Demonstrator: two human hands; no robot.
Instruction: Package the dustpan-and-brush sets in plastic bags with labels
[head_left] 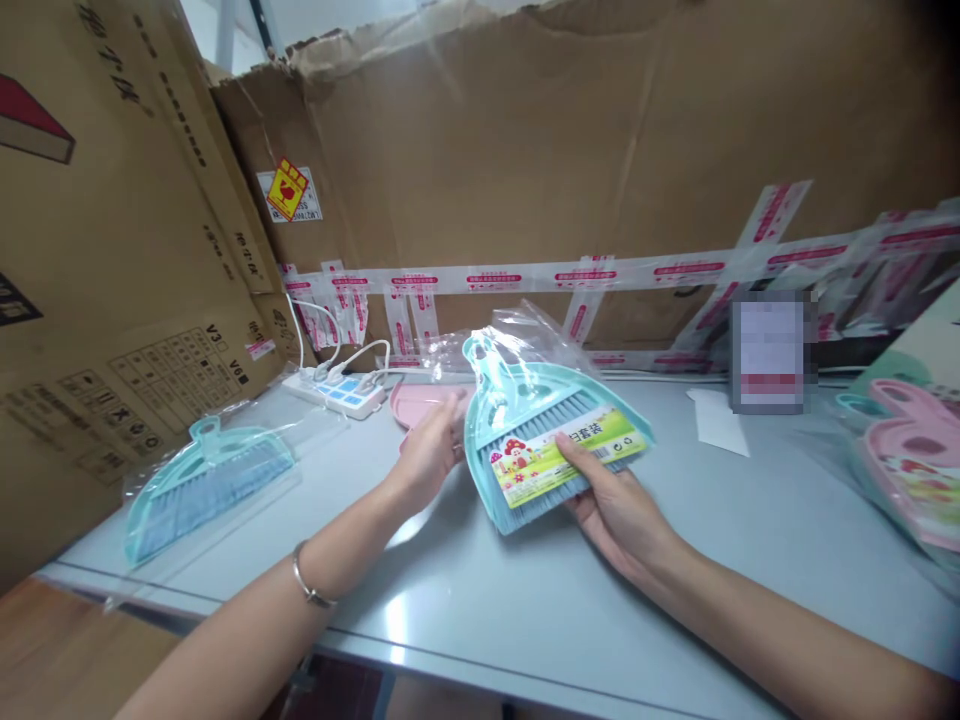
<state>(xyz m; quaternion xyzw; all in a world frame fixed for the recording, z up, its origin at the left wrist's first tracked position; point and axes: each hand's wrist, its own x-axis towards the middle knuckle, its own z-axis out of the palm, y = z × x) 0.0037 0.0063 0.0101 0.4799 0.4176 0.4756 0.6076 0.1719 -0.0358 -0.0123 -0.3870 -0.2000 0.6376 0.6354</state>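
Observation:
My right hand [626, 515] grips a mint-green dustpan and brush set [555, 395] by its lower right side. Its thumb lies on the colourful label [525, 465] and its fingers go underneath. The set is tilted up above the table, with clear plastic wrap [525, 325] around its handle end. My left hand [431, 450], a bangle on its wrist, is closed at the set's left edge; its fingertips are partly hidden there. Behind that hand a pink dustpan [416, 403] shows in part on the table.
Another bagged mint-green dustpan with brush [214, 490] lies at the left. A white power strip [337, 390] with plugged cables stands at the back. Pink and green sets [911, 450], a white paper [718, 422] and a blurred-out device [769, 350] are on the right. Large cardboard boxes [525, 150] wall the table [465, 610].

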